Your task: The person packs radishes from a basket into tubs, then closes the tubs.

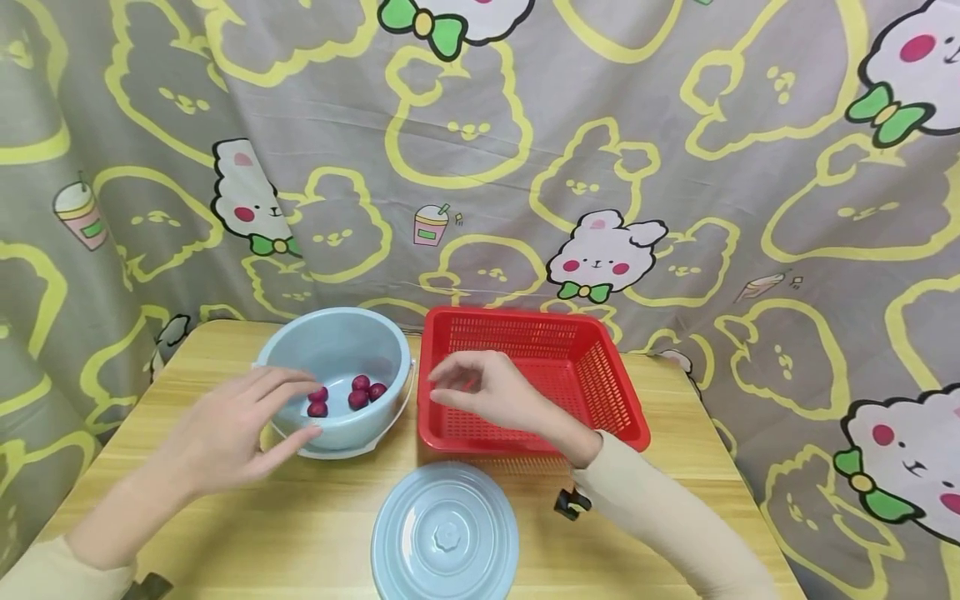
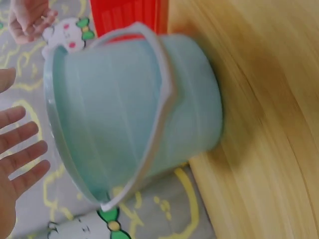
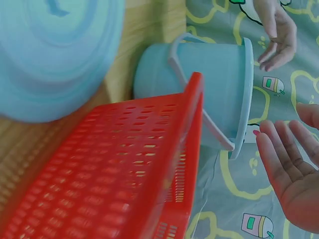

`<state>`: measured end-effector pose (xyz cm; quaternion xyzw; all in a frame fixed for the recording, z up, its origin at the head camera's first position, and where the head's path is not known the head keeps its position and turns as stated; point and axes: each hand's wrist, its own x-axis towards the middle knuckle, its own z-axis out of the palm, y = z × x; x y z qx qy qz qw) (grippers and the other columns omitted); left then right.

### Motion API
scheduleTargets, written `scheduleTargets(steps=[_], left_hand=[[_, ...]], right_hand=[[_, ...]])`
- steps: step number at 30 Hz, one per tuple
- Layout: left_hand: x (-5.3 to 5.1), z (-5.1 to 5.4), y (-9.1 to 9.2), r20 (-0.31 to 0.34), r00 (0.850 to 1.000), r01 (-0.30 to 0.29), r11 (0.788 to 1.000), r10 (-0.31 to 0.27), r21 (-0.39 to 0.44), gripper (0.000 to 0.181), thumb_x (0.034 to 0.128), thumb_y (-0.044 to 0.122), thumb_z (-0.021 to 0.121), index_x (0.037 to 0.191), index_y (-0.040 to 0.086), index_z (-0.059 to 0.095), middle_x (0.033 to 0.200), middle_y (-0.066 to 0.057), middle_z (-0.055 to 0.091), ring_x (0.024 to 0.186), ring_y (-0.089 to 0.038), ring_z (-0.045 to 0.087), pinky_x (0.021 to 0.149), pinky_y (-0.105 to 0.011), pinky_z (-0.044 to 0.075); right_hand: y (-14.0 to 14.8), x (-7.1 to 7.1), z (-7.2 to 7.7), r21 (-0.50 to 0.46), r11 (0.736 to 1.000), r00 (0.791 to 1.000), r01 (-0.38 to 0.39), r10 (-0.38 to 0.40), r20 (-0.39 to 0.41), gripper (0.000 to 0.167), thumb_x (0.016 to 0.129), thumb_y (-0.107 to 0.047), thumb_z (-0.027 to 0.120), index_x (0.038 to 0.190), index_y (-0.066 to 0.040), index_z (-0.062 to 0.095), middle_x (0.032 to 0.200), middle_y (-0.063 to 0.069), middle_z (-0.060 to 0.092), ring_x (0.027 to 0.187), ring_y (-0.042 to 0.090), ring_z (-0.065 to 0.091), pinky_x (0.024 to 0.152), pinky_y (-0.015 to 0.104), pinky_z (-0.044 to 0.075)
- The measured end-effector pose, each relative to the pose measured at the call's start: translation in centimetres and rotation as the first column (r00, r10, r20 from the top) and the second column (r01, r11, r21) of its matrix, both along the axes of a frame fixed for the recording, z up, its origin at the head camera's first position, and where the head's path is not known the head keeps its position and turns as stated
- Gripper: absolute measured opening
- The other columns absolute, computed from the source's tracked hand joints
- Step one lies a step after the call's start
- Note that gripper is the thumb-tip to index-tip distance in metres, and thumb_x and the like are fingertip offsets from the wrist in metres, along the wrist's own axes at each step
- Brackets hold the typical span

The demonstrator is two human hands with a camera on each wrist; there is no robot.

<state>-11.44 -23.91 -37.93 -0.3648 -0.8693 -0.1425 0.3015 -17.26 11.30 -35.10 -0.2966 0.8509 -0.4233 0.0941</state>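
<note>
A light blue bucket (image 1: 337, 333) with a pale handle stands at the left of the table. Inside lie several dark red, round fruits that look like plums (image 1: 358, 399). Over the bucket's near left rim my left hand (image 1: 232, 425) hovers, fingers spread and nothing in its grasp. My right hand (image 1: 487, 387) is above the left side of a red perforated plastic basket (image 1: 517, 332), its fingers loosely bent and holding nothing. The right wrist view shows that palm (image 3: 299, 184) bare. I see no fruit in the visible part of the basket.
A round blue lid (image 1: 446, 537) lies on the wooden table (image 1: 300, 533), in front of the basket. Behind the table hangs a grey curtain (image 1: 480, 275) with cartoon figures. Small black devices (image 1: 572, 503) sit at both wrists.
</note>
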Motion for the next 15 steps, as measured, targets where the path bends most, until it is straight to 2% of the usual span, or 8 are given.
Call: scheduleTargets(steps=[4, 7, 11, 15], left_hand=[[0.8, -0.1, 1.5, -0.041, 0.996, 0.077, 0.997, -0.077, 0.000, 0.050, 0.1038, 0.054, 0.057, 0.117, 0.009, 0.074, 0.115, -0.004, 0.075, 0.102, -0.022, 0.073, 0.084, -0.042, 0.060], [1.4, -0.3, 2.6, -0.052, 0.992, 0.114, 0.993, -0.114, -0.018, 0.056, 0.1074, 0.057, 0.047, 0.116, 0.009, 0.075, 0.115, -0.003, 0.075, 0.105, -0.022, 0.073, 0.089, -0.041, 0.059], [2.1, -0.8, 3.9, -0.068, 0.984, 0.164, 0.985, -0.167, -0.049, 0.052, 0.1076, 0.055, 0.048, 0.116, 0.011, 0.075, 0.114, -0.001, 0.076, 0.104, -0.020, 0.073, 0.091, -0.040, 0.059], [2.8, -1.7, 4.8, -0.069, 0.974, 0.212, 0.974, -0.218, -0.079, 0.050, 0.1082, 0.053, 0.047, 0.118, 0.012, 0.074, 0.114, -0.001, 0.076, 0.105, -0.019, 0.073, 0.092, -0.039, 0.059]], right_hand=[[1.4, 1.3, -0.4, 0.018, 1.000, 0.996, 0.000, 0.002, -0.092, 0.023, 0.093, -0.020, 0.082, 0.116, -0.021, 0.077, 0.107, -0.008, 0.078, 0.095, 0.006, 0.071, 0.087, 0.028, 0.061], [2.4, 2.2, -0.8, 0.025, 1.000, 0.983, -0.014, 0.019, -0.183, 0.024, 0.093, -0.020, 0.082, 0.116, -0.019, 0.076, 0.109, -0.007, 0.078, 0.096, 0.005, 0.073, 0.087, 0.026, 0.061], [3.8, 3.6, -1.4, 0.006, 0.999, 0.954, -0.048, 0.048, -0.296, 0.024, 0.092, -0.017, 0.082, 0.116, -0.017, 0.075, 0.109, -0.004, 0.078, 0.096, 0.008, 0.075, 0.087, 0.027, 0.062], [5.0, 5.1, -2.4, -0.018, 0.996, 0.907, -0.089, 0.074, -0.414, 0.024, 0.093, -0.015, 0.081, 0.116, -0.016, 0.075, 0.107, -0.004, 0.078, 0.097, 0.012, 0.075, 0.088, 0.026, 0.062]])
